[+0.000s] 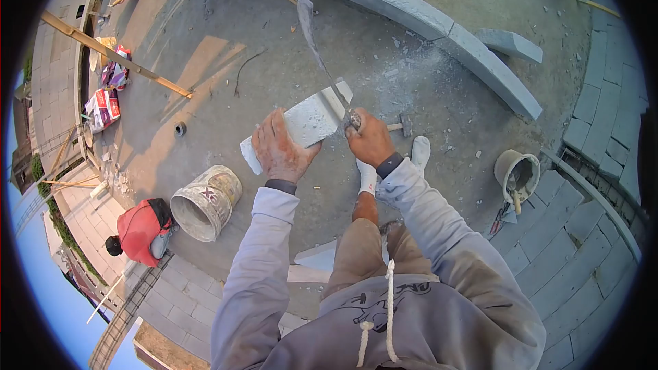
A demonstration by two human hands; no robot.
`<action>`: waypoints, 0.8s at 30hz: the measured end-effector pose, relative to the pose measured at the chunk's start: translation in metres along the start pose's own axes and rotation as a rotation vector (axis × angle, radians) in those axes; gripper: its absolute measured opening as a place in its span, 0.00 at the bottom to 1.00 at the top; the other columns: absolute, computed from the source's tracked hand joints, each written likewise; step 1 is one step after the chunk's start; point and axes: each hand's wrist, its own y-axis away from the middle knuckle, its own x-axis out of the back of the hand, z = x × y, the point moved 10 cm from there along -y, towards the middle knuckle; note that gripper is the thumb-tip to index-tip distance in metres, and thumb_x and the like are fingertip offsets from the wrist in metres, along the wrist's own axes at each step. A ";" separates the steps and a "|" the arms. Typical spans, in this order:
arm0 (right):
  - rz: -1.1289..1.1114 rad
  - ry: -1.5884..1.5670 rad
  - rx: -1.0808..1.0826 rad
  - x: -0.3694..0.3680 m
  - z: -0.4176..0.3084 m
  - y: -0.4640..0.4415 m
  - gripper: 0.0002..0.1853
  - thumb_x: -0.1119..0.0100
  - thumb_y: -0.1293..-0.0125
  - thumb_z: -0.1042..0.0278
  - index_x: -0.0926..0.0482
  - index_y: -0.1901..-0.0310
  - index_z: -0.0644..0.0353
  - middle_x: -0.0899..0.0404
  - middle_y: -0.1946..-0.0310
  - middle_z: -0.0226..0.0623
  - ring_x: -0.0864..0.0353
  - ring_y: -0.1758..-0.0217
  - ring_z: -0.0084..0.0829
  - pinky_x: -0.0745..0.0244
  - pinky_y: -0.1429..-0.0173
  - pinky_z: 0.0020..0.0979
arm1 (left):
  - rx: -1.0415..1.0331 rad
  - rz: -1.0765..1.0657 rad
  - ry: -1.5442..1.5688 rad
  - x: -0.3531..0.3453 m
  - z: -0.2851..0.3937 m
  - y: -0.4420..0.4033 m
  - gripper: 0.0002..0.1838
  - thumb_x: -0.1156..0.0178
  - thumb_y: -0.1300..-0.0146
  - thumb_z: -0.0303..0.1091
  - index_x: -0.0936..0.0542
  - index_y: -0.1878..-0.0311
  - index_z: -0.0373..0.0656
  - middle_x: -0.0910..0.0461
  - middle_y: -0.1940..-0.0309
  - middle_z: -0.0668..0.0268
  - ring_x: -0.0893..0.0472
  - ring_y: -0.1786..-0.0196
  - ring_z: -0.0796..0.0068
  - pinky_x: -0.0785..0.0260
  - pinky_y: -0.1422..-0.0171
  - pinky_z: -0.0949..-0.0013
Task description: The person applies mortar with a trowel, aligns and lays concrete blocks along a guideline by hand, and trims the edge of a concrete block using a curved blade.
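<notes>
My left hand (282, 147) grips a pale, rough block (312, 122) from its near side, fingers over its top and thumb along the edge. The block is raised in front of me and slants up to the right. My right hand (371, 138) is closed round the handle of a long-bladed hand tool (317, 48), whose grey-smeared, slightly curved blade points away from me. The blade passes across the block's right end; whether they touch I cannot tell. A hammer (404, 125) lies on the ground beyond my right hand, close to my feet.
A curved kerb of pale blocks (391, 3) runs across the far side. A white bucket (208, 202) lies tipped at left, near a crouching person in red (142, 231). Another bucket (517, 175) holds a tool at right. A wooden pole (116, 58) slants at upper left.
</notes>
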 end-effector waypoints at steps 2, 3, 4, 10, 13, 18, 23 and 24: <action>-0.009 -0.167 0.017 0.011 -0.021 0.005 0.13 0.42 0.46 0.69 0.25 0.59 0.64 0.21 0.68 0.59 0.21 0.61 0.59 0.27 0.54 0.50 | 0.018 -0.032 0.026 -0.005 -0.004 0.002 0.49 0.23 0.68 0.49 0.34 0.40 0.42 0.28 0.46 0.58 0.29 0.42 0.57 0.42 0.36 0.51; -0.011 -0.249 0.027 0.013 -0.026 0.006 0.13 0.42 0.46 0.69 0.25 0.58 0.64 0.21 0.68 0.59 0.21 0.60 0.59 0.27 0.53 0.50 | 0.027 -0.046 0.041 -0.007 -0.006 0.002 0.49 0.23 0.68 0.50 0.33 0.40 0.42 0.29 0.45 0.58 0.30 0.41 0.57 0.43 0.34 0.51; -0.015 -0.129 -0.011 0.001 -0.011 0.004 0.13 0.42 0.45 0.69 0.25 0.58 0.64 0.20 0.68 0.59 0.21 0.61 0.58 0.27 0.54 0.50 | 0.031 -0.046 0.033 -0.006 -0.008 0.002 0.49 0.23 0.68 0.50 0.33 0.40 0.41 0.29 0.45 0.58 0.30 0.41 0.57 0.43 0.34 0.51; -0.089 -0.023 -0.201 -0.036 0.085 -0.012 0.12 0.43 0.45 0.69 0.23 0.60 0.65 0.20 0.68 0.56 0.19 0.62 0.56 0.26 0.56 0.46 | 0.014 -0.014 0.001 -0.006 -0.007 0.001 0.49 0.23 0.68 0.49 0.34 0.40 0.42 0.29 0.46 0.59 0.30 0.42 0.57 0.44 0.35 0.52; -0.011 -0.203 -0.017 0.004 0.014 0.002 0.11 0.42 0.44 0.70 0.24 0.60 0.64 0.21 0.70 0.56 0.20 0.64 0.55 0.27 0.59 0.44 | 0.024 -0.026 0.024 -0.007 -0.002 0.003 0.49 0.23 0.68 0.50 0.34 0.40 0.42 0.29 0.46 0.59 0.30 0.42 0.57 0.44 0.35 0.52; -0.013 -0.097 0.062 -0.018 0.010 -0.007 0.10 0.42 0.45 0.71 0.26 0.62 0.64 0.22 0.73 0.57 0.21 0.65 0.58 0.28 0.61 0.45 | 0.025 -0.016 0.034 -0.004 -0.006 0.002 0.49 0.23 0.68 0.50 0.34 0.40 0.42 0.29 0.45 0.58 0.29 0.42 0.57 0.44 0.35 0.52; -0.012 0.062 0.064 -0.015 0.015 -0.012 0.12 0.42 0.47 0.72 0.27 0.61 0.65 0.21 0.71 0.57 0.21 0.64 0.59 0.27 0.59 0.49 | 0.014 -0.024 0.040 -0.002 -0.002 0.003 0.49 0.23 0.67 0.51 0.33 0.41 0.42 0.29 0.46 0.57 0.29 0.42 0.58 0.43 0.36 0.52; 0.010 0.007 0.094 -0.001 -0.003 -0.013 0.13 0.42 0.47 0.72 0.27 0.60 0.65 0.21 0.71 0.57 0.21 0.63 0.59 0.26 0.58 0.49 | 0.016 -0.014 0.031 -0.002 -0.003 -0.001 0.49 0.23 0.67 0.51 0.33 0.41 0.42 0.29 0.46 0.57 0.29 0.42 0.58 0.43 0.36 0.52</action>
